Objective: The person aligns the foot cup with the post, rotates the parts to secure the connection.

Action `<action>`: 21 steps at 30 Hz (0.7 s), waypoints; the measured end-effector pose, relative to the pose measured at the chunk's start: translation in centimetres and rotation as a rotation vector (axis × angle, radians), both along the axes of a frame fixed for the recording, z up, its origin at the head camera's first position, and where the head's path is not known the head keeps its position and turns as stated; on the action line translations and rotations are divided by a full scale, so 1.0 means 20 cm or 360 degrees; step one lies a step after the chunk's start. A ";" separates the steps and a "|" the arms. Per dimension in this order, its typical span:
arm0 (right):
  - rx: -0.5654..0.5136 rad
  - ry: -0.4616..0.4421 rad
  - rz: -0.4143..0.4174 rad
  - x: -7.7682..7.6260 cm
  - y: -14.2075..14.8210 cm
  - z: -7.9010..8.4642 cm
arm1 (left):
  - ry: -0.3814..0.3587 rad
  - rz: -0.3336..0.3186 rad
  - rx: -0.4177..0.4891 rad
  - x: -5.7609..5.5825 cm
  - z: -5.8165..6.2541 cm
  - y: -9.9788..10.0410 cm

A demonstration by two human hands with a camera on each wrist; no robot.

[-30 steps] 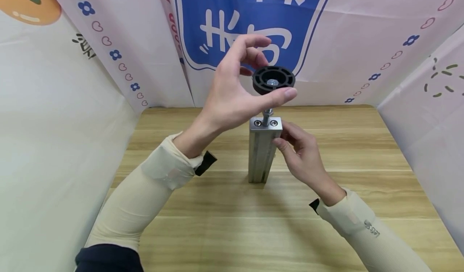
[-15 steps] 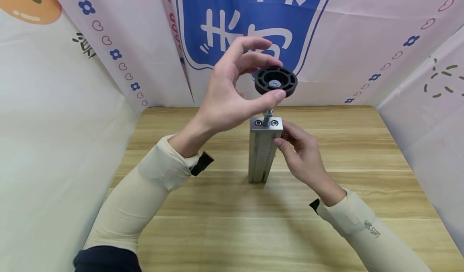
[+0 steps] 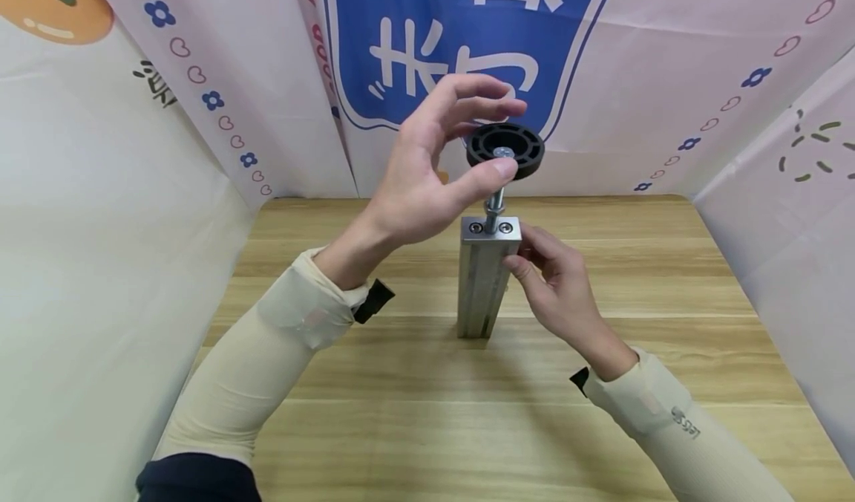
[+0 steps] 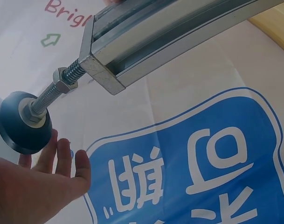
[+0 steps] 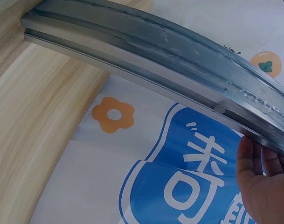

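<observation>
Both hands flank the post [image 3: 481, 283]: left [image 3: 422, 179] loose around its disc [image 3: 519, 147], right [image 3: 559, 287] gripping below.

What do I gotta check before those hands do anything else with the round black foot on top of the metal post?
1. Post standing upright on the table: ok.
2. Right hand steadying the post: ok, thumb and fingers are on it near the top.
3. Foot on its bolt: ok.
4. Nut snug against the post: not ok, thread shows between them.
5. Left hand holding the foot firmly: cannot tell, its thumb overlaps the foot, but contact isn't clear.
6. Bolt tight in the post: cannot tell.
</observation>
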State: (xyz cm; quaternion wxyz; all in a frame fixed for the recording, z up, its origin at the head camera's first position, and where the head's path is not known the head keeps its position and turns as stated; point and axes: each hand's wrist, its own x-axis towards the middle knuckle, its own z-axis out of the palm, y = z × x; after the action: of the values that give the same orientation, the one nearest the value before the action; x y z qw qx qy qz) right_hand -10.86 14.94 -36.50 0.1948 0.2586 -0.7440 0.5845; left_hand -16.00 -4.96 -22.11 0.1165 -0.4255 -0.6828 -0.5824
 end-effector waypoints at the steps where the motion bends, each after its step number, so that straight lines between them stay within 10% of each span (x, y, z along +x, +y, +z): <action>1: -0.0002 0.0000 0.0001 0.00 0.00 0.00 | 0.0008 0.0031 -0.0008 0.00 0.01 0.00; 13: -0.0019 0.0000 0.0020 0.00 0.00 0.00 | -0.0042 0.0358 -0.0183 0.03 0.02 0.02; 21: -0.0001 -0.0008 -0.0004 0.00 0.00 -0.01 | -0.0029 0.0379 -0.0133 0.04 0.01 0.02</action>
State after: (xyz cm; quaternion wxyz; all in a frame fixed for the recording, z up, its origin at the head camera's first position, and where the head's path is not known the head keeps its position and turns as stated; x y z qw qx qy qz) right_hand -10.78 14.98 -36.65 0.1937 0.2562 -0.7446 0.5852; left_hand -15.29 -4.47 -21.83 0.1607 -0.3406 -0.7531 -0.5395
